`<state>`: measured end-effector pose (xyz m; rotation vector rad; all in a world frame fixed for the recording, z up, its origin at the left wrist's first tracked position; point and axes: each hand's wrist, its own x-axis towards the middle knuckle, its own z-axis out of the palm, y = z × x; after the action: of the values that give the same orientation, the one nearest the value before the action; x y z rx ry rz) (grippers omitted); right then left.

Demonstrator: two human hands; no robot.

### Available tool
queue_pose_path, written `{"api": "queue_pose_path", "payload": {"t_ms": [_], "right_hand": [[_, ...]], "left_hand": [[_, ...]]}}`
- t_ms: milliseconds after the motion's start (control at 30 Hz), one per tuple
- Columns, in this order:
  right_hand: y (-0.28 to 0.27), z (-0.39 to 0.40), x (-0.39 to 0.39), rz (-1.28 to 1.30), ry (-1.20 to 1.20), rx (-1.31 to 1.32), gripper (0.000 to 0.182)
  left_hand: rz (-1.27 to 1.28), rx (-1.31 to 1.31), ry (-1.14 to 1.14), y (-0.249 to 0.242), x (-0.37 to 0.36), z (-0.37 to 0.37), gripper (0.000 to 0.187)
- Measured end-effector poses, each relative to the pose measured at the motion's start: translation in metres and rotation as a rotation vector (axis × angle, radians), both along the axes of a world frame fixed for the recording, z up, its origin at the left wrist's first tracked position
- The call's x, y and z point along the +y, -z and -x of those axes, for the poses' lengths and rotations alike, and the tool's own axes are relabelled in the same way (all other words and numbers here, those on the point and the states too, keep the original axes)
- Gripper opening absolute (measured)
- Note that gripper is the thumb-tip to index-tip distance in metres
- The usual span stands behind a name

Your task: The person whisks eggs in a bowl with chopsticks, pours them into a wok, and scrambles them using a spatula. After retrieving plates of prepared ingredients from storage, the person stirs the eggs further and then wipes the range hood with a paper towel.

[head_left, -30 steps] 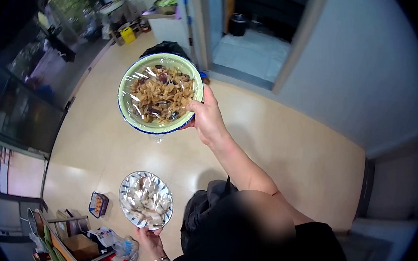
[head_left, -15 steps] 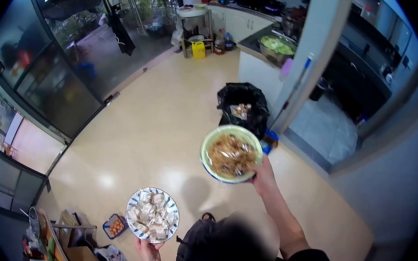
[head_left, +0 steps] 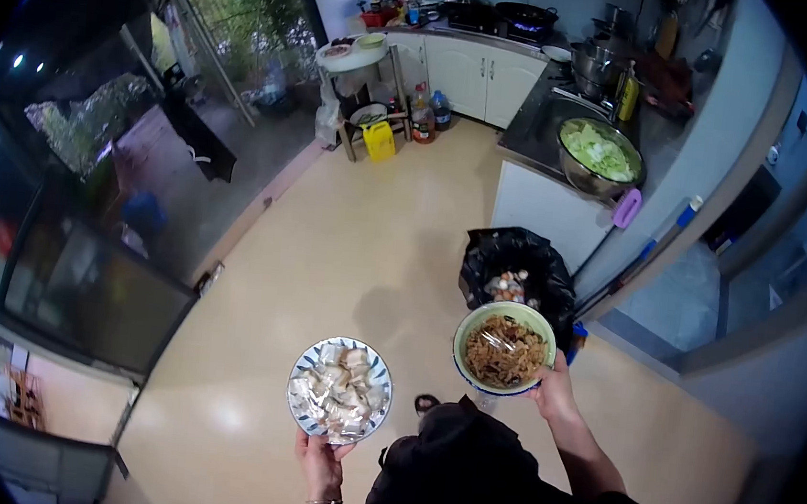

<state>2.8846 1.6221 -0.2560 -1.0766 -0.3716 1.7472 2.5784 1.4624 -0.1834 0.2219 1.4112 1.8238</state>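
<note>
My left hand (head_left: 321, 464), with a bracelet at its wrist, grips the lower rim of a blue-and-white patterned plate (head_left: 339, 390). Pale chunks of food lie on this plate under what looks like clear wrap. My right hand (head_left: 553, 390) holds a green bowl (head_left: 505, 348) by its right side. Brown shredded food fills the bowl, with a shiny clear film over it. The fingers under both dishes are partly hidden. Plate and bowl are apart, the bowl higher and to the right.
A black-lined bin (head_left: 522, 262) stands just beyond the bowl. Farther off are a counter (head_left: 519, 137) with a bowl of chopped greens (head_left: 599, 157), a stove with pans (head_left: 525, 18), a small stand (head_left: 353, 60), a yellow jug (head_left: 379, 141) and glass doors (head_left: 83, 291) at left.
The view has moved forward toward the kitchen, and the counter and bin look nearer. The egg basket and shelf at lower left have left view. Both hands still hold their dishes.
</note>
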Motion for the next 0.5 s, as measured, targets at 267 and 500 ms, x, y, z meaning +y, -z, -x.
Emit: {"api": "queue_pose_path", "payload": {"t_ms": [267,500], "right_hand": [[-0.009,0.120,0.194,-0.051,-0.062,0.122,0.055],[0.002,0.180,0.360,0.004,0.028,0.109,0.046]], "left_hand": [[-0.015,-0.013,-0.054,0.001,0.175,0.080,0.047],[0.078,0.037,0.043,0.012,0.386,0.183,0.045]]}}
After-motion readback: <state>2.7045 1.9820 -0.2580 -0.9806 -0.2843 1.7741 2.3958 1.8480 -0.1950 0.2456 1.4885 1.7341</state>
